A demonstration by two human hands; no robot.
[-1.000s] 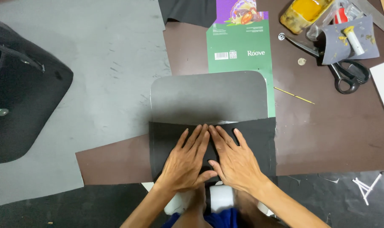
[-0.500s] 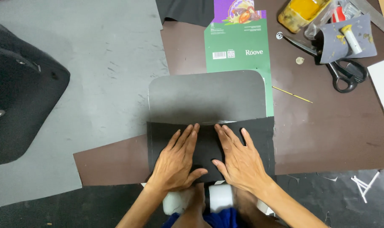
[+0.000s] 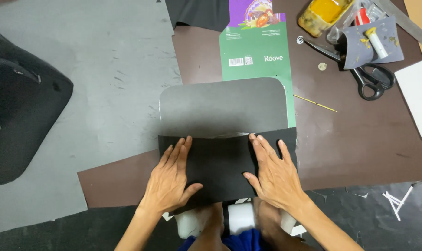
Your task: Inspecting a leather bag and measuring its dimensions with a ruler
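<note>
A black sheet (image 3: 220, 160) lies folded over the near part of a grey panel with rounded far corners (image 3: 222, 107). My left hand (image 3: 171, 179) presses flat on the left part of the black sheet, fingers spread. My right hand (image 3: 273, 174) presses flat on its right part, fingers spread. Neither hand holds anything. Both hands lie apart, with bare black sheet between them.
A brown sheet (image 3: 355, 139) lies under the work. A flattened green and purple carton (image 3: 257, 46) lies beyond the panel. Black scissors (image 3: 371, 79), a yellow glue tub (image 3: 324, 14), a glue applicator on grey cloth (image 3: 376, 39) and a metal ruler (image 3: 403, 23) sit far right. A black bag (image 3: 20, 111) rests left.
My two hands have slid apart along the black sheet, the left one leftward and the right one rightward. They were side by side in the middle before.
</note>
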